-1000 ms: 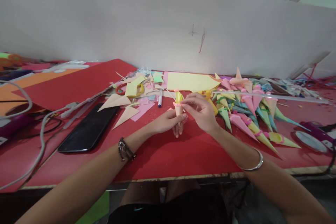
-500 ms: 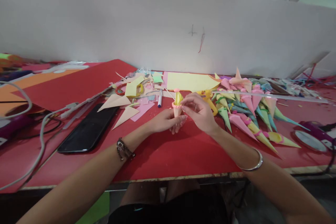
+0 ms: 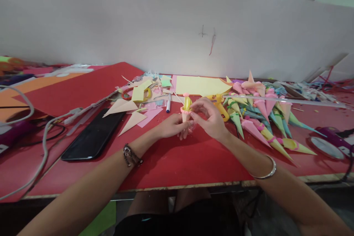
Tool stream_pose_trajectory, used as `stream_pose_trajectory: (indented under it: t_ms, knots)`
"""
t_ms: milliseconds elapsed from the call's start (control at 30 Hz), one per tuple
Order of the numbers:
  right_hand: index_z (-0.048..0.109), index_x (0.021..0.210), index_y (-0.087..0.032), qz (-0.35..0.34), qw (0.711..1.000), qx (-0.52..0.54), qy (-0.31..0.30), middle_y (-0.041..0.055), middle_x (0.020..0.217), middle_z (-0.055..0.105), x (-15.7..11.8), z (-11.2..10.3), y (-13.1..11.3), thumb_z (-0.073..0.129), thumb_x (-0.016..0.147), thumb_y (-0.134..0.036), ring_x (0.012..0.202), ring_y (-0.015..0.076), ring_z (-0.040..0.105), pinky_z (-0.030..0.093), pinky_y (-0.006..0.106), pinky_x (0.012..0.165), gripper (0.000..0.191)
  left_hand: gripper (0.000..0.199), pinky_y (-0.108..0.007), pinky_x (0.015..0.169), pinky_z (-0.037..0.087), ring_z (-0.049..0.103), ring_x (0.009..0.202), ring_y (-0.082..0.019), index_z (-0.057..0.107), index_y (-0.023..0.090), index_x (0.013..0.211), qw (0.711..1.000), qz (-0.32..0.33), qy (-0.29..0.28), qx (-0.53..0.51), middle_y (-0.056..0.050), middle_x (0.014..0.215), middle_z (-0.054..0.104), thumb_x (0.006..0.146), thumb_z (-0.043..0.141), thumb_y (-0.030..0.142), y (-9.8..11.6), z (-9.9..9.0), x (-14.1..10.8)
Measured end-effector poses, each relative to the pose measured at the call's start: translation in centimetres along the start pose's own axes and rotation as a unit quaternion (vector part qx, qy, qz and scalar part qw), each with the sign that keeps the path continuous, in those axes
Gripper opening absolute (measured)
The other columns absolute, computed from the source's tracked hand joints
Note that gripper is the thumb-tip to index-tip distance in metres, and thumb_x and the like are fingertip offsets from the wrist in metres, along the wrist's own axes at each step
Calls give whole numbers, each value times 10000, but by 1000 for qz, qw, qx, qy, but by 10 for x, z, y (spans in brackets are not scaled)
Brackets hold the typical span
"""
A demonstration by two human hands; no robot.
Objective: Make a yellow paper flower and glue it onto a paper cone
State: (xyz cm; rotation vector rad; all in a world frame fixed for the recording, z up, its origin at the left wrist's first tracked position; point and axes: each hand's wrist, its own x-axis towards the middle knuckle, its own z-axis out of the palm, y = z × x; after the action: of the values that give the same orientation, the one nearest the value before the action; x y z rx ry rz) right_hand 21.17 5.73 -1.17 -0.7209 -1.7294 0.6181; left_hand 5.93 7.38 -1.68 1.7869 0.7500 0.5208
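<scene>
My left hand (image 3: 177,125) is closed around the lower part of a small paper ice cream cone (image 3: 186,116), held upright above the red tabletop. The cone is peach-coloured, with a pink trim round its rim, a yellow ridged top and a pink tip. My right hand (image 3: 208,118) pinches at the cone's right side, its fingertips at the pink trim. Just behind my right hand lies a yellow hot glue gun (image 3: 221,107), partly covered by the hand. A clear glue stick (image 3: 276,100) reaches out to the right from it.
Several coloured paper cones (image 3: 265,118) are heaped on the right. A black phone (image 3: 94,136), a white cable (image 3: 45,143) and peach paper pieces (image 3: 132,122) lie left. Behind are a marker (image 3: 168,103), scissors (image 3: 146,95), and a yellow sheet (image 3: 201,86) before a white panel (image 3: 138,25).
The cone and my hands have shifted very slightly to the left. Both hands keep hold of the cone; the other things lie where they were.
</scene>
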Motion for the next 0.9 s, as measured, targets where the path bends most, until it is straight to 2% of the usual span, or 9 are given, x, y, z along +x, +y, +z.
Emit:
stream_pose_trajectory:
  t_ms: [100,167,233,333,433,500,667,767,900]
  knots:
    - [495,877,-202,17,1000,-1,26,6,825,483,0,-1,2,486,747,-152,757,110,501,449,242,688,140,400,-176,385,404,492,351,-71,493,139,546,999,-14,35,-10,-4,442,551,784,430,454,1,-2,1]
    - [496,795,-185,24,999,-32,12,-3,746,489,1,-3,2,451,756,-158,701,105,492,427,227,641,65,414,-182,394,408,502,358,-80,478,141,522,996,-31,82,-20,-5,430,545,794,415,447,1,-4,3]
    - [483,635,-170,28,993,-101,-59,-20,627,462,2,-7,-1,422,763,-164,600,93,457,382,217,578,142,419,-192,412,419,513,370,-90,483,141,523,989,-50,133,-34,-4,426,544,810,386,431,0,-7,4]
    - [473,495,-155,29,956,-229,-179,-31,529,411,2,-12,-5,446,739,-184,523,81,404,308,219,524,248,426,-203,441,424,514,381,-98,504,140,528,979,-55,190,-53,-2,419,547,826,353,404,-1,-9,6]
    - [596,575,-157,34,917,-325,-228,-20,565,457,1,-13,-6,494,716,-217,532,82,408,259,217,499,184,417,-205,440,411,510,377,-102,515,139,551,974,-44,211,-75,2,410,544,826,347,404,0,-10,7]
    - [658,689,-186,33,903,-351,-246,-7,621,495,-1,-13,-3,495,731,-226,570,91,434,253,214,506,173,374,-207,431,408,511,370,-105,515,144,608,970,-44,218,-97,12,413,546,826,351,400,0,-9,7]
    - [664,902,-255,33,900,-339,-271,9,718,522,-3,-9,1,475,809,-296,640,103,476,280,210,546,215,371,-212,401,408,520,360,-119,518,142,634,960,-55,237,-138,10,400,539,827,343,406,-2,-7,8]
    - [662,915,-264,54,897,-347,-269,11,705,500,-4,-4,0,465,813,-397,632,110,472,285,212,545,258,401,-211,392,409,515,347,-114,526,138,609,949,-82,263,-154,7,401,538,822,345,426,-3,-7,8]
    - [655,917,-273,72,902,-343,-252,11,727,503,-7,2,1,476,809,-394,662,116,493,302,212,565,241,386,-210,374,406,510,333,-114,539,133,662,942,-95,272,-172,13,395,535,817,361,438,-2,-6,8]
